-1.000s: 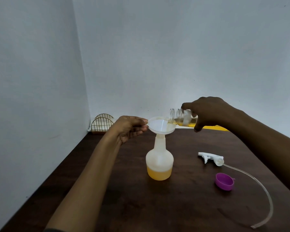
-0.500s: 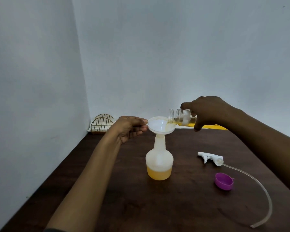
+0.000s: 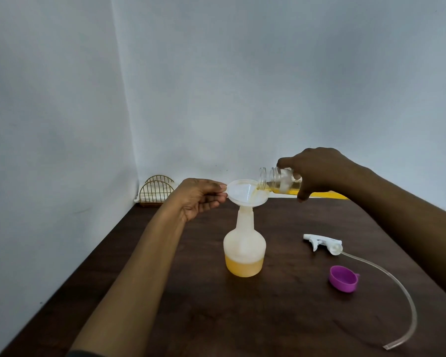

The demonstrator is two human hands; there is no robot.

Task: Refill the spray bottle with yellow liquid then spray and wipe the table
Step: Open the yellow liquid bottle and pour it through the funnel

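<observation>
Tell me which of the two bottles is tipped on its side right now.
The small clear bottle in the right hand, mouth over the funnel. The spray bottle stands upright on the table.

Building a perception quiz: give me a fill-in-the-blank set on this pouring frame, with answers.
1. The left hand steadies the ____ seated in the spray bottle.
2. The right hand tips a clear bottle of ____ liquid.
3. The cap lying on the table is ____.
4. The trigger sprayer head lies ____ the spray bottle.

Answers: funnel; yellow; purple; apart from
</observation>
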